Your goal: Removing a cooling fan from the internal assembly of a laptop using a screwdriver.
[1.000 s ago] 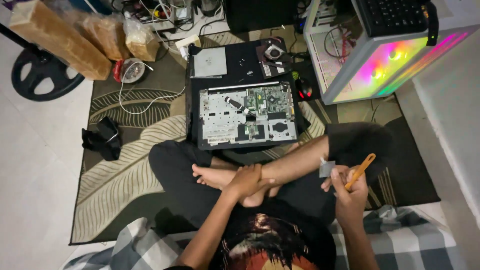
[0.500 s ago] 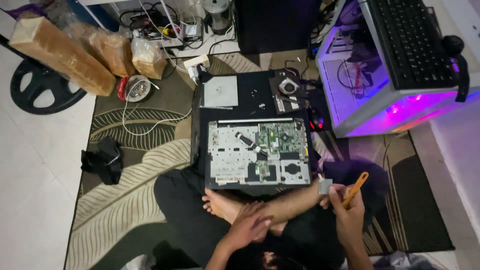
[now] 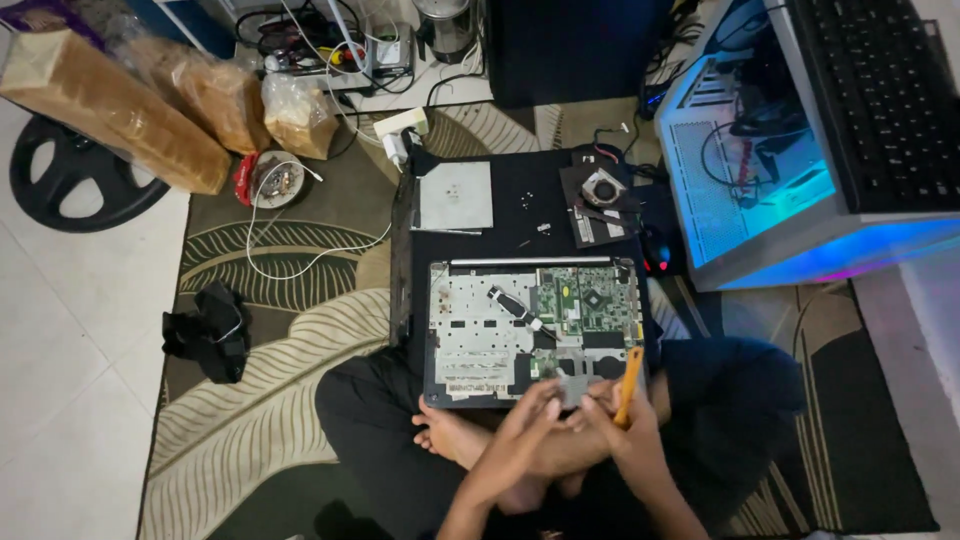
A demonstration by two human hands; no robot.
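Note:
An opened laptop base (image 3: 535,330) with its green circuit board exposed lies on a black mat in front of my crossed legs. My right hand (image 3: 628,425) grips an orange-handled screwdriver (image 3: 630,382), its shaft pointing up over the laptop's near right corner. My left hand (image 3: 528,420) reaches to the laptop's near edge, fingers touching a small grey part (image 3: 574,389) there, close beside my right hand.
A grey cover plate (image 3: 455,195), loose screws (image 3: 530,205) and a cooling fan (image 3: 601,190) lie beyond the laptop. A lit computer case (image 3: 770,170) stands at right with a keyboard on it. Bagged loaves (image 3: 115,110), a black wheel (image 3: 75,185), a white cable and a black cloth (image 3: 208,330) lie left.
My view has moved closer over the laptop. My right hand brought the screwdriver inward to the laptop's near edge, and my left hand rose from my foot to meet it.

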